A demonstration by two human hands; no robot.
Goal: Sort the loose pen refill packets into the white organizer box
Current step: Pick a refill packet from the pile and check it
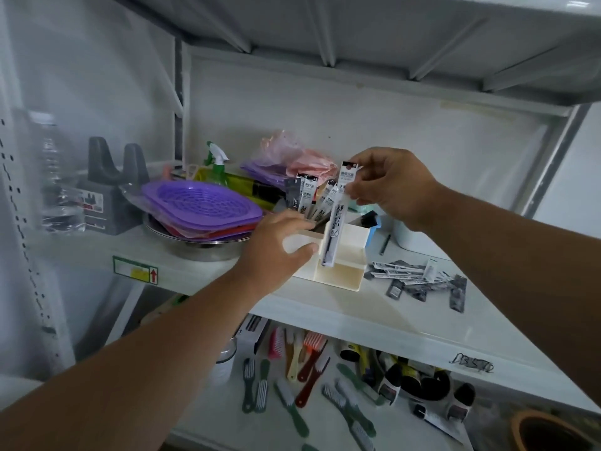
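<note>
Standing in white organizer box: refill packets.

My view is dim and cool, with soft, even light and only faint shadows under the shelf. A pale sheen lies on its right surface. The left side looks hazy and washed out. Straight edges bow toward the corners, and my forearms near the bottom edge are soft.
</note>
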